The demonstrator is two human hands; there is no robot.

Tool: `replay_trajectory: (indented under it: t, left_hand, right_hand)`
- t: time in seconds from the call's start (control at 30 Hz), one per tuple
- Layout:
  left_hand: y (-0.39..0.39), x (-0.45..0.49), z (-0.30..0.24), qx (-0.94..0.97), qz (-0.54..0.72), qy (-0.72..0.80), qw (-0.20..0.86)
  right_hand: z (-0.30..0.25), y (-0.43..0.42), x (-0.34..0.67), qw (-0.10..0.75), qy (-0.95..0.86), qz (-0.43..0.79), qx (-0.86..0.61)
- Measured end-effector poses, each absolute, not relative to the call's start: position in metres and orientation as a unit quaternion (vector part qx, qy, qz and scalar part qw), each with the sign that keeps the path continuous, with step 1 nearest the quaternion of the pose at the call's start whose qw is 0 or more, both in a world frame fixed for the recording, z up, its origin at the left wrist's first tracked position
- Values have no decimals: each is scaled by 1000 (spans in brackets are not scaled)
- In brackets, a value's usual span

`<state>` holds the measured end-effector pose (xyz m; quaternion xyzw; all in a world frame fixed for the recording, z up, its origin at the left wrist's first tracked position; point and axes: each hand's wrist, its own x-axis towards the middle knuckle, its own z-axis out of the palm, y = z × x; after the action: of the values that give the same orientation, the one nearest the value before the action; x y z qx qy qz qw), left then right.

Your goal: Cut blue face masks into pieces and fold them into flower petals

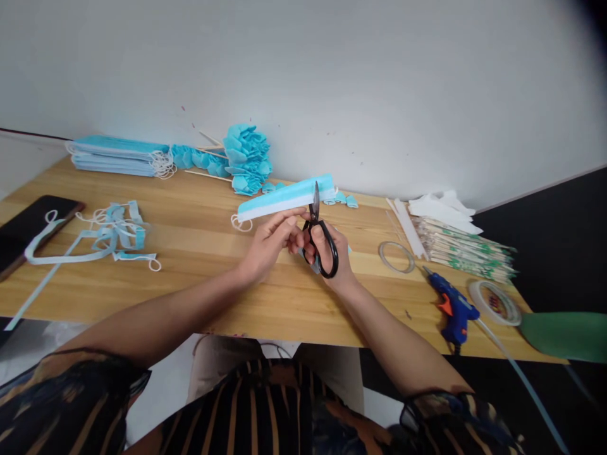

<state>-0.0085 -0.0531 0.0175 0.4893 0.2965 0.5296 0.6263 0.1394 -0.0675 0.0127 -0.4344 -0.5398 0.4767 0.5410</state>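
Striped garment lay nearest. Right hand gripped scissors; left hand curled fingers, hold unclear. Surgical mask looked light, limp; edge suited pinching.

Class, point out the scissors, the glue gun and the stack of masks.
Scissors (315,212): head view, on the blades.
Glue gun (456,309): head view, on its blue body.
Stack of masks (114,160): head view, on its layered front side.

You're at a craft work spot; home or workshop, can't tell. Your wood-grain table stands by a plain wall, w/ hobby supplies: blue glue gun, tape roll, scissors, wrapped sticks, stack of face masks, blue petal flowers & mask offcuts on yr L side.
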Motion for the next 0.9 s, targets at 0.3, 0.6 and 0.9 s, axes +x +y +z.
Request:
replay_trajectory:
  t: [0.3,0.6,0.9]
  left_hand:
    - [-40,-38,44,756,515,356,190]
    - [-9,-48,12,818,387,419,71]
    - [-40,-31,17,849,346,397,53]
  right_hand:
    - [18,-66,145,560,-512,499,-419]
    - [17,-68,142,561,-510,516,-399]
    - [17,-68,142,574,-517,484,-411]
